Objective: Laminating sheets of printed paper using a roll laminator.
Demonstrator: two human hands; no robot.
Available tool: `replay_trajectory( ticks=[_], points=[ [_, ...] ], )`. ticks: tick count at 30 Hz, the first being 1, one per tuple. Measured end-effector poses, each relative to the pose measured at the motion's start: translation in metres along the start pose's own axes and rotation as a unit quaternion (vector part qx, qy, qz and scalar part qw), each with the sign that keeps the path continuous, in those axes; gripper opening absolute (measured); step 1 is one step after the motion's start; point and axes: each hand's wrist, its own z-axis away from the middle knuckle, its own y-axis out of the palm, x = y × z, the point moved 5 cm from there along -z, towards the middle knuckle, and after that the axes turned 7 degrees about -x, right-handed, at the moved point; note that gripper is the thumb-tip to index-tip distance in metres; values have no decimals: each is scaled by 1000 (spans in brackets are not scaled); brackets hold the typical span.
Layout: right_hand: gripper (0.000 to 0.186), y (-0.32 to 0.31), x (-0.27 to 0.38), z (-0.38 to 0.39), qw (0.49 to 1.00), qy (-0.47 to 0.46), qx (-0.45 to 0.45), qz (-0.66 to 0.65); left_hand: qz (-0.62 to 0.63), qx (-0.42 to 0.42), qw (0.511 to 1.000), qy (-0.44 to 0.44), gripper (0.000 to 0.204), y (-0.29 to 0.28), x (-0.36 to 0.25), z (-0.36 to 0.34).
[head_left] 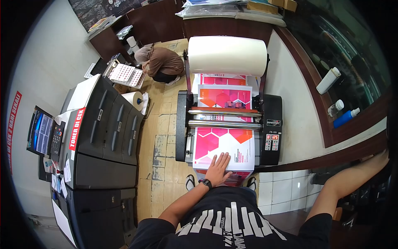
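Observation:
My left hand point(218, 169) lies flat, fingers spread, on a pink, orange and white printed sheet point(224, 143) at the front of a black roll laminator point(271, 112). That sheet runs up to the machine's shiny metal rollers point(224, 123). Behind the rollers lies another printed sheet point(226, 96) with a similar hexagon pattern. A wide roll of whitish film point(227, 54) is mounted above the far end. More printed material hangs over the near edge, just below my palm. My right arm point(352, 178) reaches out to the right, and its hand is lost beyond the dark rim of the picture.
A large grey printer point(103, 124) with a screen point(41, 130) stands at left. Another person point(163, 64) crouches beyond it by a tray of printed sheets point(126, 74). A ledge at right carries a white roll point(328, 80) and a blue bottle point(346, 117).

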Motion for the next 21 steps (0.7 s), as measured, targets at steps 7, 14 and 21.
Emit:
replay_trajectory(
  ticks=[7, 14, 21],
  points=[
    [66, -36, -41, -5, 998, -48, -30, 39, 5, -13, 1000, -11, 80, -1, 7, -2],
    [64, -62, -70, -24, 990, -87, -77, 80, 9, -26, 1000, -7, 81, -1, 7, -9],
    [63, -78, -79, -30, 979, -115, -120, 116, 13, -27, 999, -11, 81, 1, 8, -16]
  ],
)
